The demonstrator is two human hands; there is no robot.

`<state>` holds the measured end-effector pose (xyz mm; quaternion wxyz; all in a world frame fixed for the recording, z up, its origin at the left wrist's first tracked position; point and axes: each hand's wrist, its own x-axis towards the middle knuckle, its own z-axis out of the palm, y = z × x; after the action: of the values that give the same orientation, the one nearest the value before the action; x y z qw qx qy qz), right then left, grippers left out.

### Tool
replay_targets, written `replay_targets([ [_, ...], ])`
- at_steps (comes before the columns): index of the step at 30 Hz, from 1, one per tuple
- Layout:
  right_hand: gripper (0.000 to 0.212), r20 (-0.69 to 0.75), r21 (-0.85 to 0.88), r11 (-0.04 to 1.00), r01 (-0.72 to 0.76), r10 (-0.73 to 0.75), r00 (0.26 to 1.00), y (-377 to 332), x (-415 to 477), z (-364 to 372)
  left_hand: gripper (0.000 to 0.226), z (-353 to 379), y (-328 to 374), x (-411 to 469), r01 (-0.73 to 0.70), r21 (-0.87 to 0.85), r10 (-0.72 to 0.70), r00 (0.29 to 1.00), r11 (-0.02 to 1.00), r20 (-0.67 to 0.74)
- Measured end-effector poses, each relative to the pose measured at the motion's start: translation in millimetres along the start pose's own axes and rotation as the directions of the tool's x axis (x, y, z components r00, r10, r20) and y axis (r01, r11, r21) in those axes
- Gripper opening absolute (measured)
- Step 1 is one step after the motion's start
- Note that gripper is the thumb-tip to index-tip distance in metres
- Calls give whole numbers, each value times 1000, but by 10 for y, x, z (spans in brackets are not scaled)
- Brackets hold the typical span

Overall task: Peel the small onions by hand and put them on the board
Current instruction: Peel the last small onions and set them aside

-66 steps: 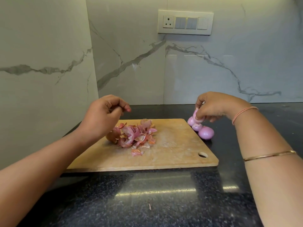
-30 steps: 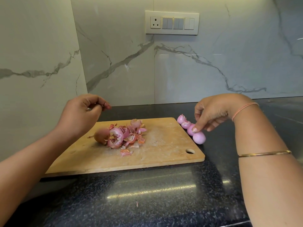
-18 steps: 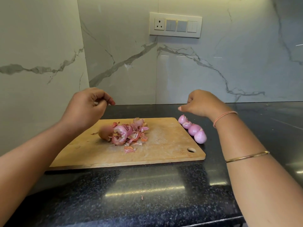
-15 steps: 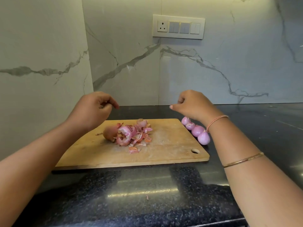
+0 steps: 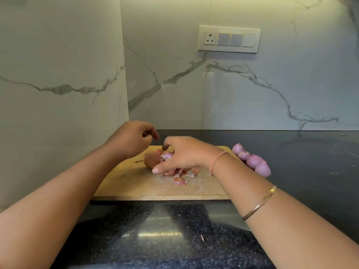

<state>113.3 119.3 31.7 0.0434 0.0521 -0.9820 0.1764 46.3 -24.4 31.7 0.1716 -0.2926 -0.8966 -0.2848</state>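
Right hand (image 5: 186, 154) has crossed onto papery peels (image 5: 180, 181).

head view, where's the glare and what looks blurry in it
Head view: a bright streak of light glares off the dark counter near its front edge; the right hand over the peels is smeared by motion; the peeled onions right of the board look sharper.

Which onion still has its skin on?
The brown onion on the board, beside the right hand; the four onions at the board's right edge are pink and peeled.
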Motion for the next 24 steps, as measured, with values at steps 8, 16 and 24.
replay_targets([
  [8, 17, -106, 134, 991, 26, -12, 994, 328, 104, -127, 25, 65, 7, 0, -15, -44, 17, 999, 999, 33],
  [16, 5, -374, 284, 958, -47, 156, 914, 599, 47, -220, 21, 145, 64, -23, -21, -97, 34, 991, 995, 130],
  [24, 26, -411, 251, 955, -158, 253, 876, 690, 80, -193, 18, 155, 64, -40, -17, -135, 38, 987, 991, 159],
])
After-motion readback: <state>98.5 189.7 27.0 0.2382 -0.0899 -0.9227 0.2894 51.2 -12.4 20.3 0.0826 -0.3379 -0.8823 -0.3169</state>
